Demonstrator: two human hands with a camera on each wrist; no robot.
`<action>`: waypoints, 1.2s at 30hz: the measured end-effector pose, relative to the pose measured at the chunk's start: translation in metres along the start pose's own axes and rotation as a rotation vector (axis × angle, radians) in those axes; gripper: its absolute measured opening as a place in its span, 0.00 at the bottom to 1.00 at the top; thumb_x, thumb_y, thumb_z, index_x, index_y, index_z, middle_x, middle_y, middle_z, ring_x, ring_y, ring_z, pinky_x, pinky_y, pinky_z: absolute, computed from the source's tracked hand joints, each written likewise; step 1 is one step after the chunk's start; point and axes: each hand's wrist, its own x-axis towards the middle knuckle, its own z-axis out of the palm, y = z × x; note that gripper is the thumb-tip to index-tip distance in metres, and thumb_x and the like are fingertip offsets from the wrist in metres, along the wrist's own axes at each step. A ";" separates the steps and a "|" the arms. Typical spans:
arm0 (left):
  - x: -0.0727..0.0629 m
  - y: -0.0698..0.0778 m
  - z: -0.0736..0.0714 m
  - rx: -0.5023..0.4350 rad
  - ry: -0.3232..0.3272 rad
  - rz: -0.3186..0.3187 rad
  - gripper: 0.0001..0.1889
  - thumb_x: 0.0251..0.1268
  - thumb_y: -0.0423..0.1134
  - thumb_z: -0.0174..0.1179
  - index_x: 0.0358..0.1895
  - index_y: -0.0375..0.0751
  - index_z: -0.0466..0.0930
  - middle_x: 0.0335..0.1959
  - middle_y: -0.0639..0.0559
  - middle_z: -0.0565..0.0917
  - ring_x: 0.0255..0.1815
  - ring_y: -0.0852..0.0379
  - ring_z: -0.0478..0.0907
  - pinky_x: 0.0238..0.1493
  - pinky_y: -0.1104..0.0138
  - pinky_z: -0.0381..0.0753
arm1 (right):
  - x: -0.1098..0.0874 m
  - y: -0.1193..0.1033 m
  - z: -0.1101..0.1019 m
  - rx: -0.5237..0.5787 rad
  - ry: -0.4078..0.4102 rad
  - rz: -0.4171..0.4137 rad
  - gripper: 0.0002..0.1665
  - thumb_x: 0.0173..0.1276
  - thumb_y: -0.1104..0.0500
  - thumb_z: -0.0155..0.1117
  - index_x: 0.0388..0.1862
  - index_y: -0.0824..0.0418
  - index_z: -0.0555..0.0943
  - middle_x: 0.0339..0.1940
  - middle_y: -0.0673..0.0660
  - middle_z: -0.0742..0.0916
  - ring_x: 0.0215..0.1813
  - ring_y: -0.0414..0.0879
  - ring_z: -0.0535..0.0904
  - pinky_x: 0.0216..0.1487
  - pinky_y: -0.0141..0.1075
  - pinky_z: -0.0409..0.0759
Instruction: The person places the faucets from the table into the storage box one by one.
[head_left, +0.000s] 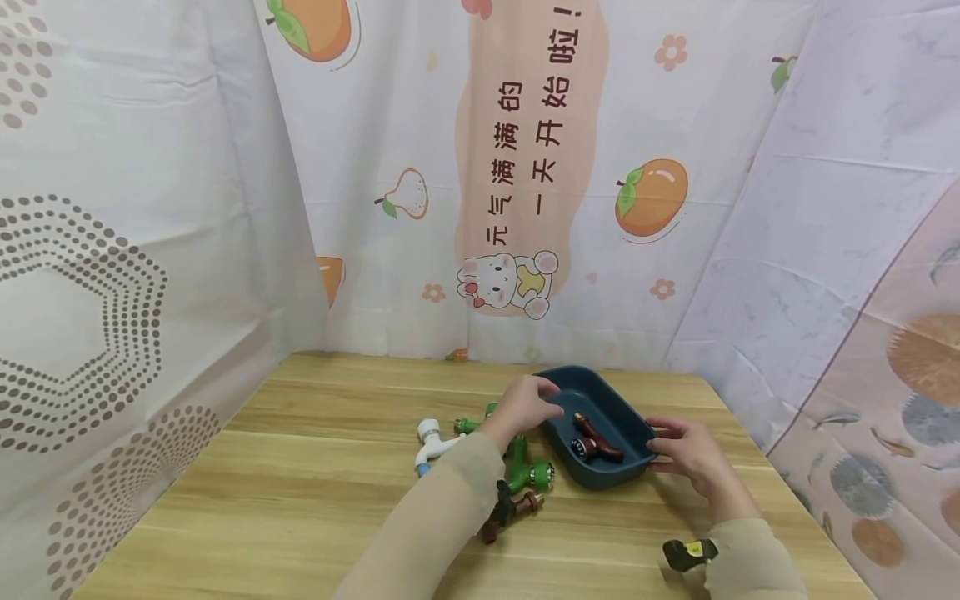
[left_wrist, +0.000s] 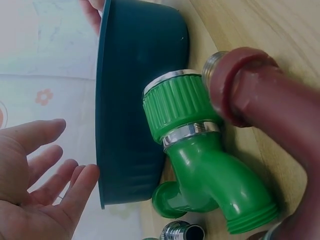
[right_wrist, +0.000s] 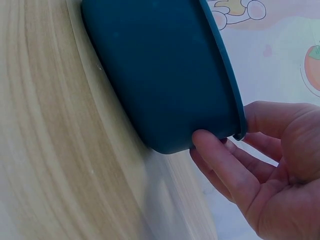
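Observation:
My right hand (head_left: 690, 454) grips the near right end of a dark blue-green plastic basin (head_left: 633, 417); in the right wrist view its fingers (right_wrist: 225, 165) press the outer wall by the rim. A dark red tap (head_left: 592, 442) with a brass thread lies inside the basin. Over the basin's left rim is my left hand (head_left: 521, 408), fingers loosely spread and nothing held; one fingertip appears close to the rim in the left wrist view. Beneath the left forearm, a green tap (head_left: 528, 473) and another dark red tap (head_left: 517, 507) lie on the table.
A white tap (head_left: 429, 442) with a blue end lies left of the left forearm, beside another green tap part (head_left: 467, 425). The wood-grain table (head_left: 300, 467) meets printed curtains (head_left: 420, 275) behind and at both sides. A black wrist device (head_left: 686, 552) sits by the right sleeve.

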 end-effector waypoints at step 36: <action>-0.014 -0.019 -0.056 -0.052 0.031 0.074 0.18 0.63 0.47 0.71 0.56 0.53 0.86 0.58 0.50 0.83 0.54 0.53 0.80 0.46 0.59 0.83 | 0.001 -0.002 0.001 -0.016 -0.012 -0.006 0.34 0.68 0.74 0.61 0.71 0.81 0.64 0.61 0.82 0.76 0.46 0.58 0.85 0.43 0.51 0.86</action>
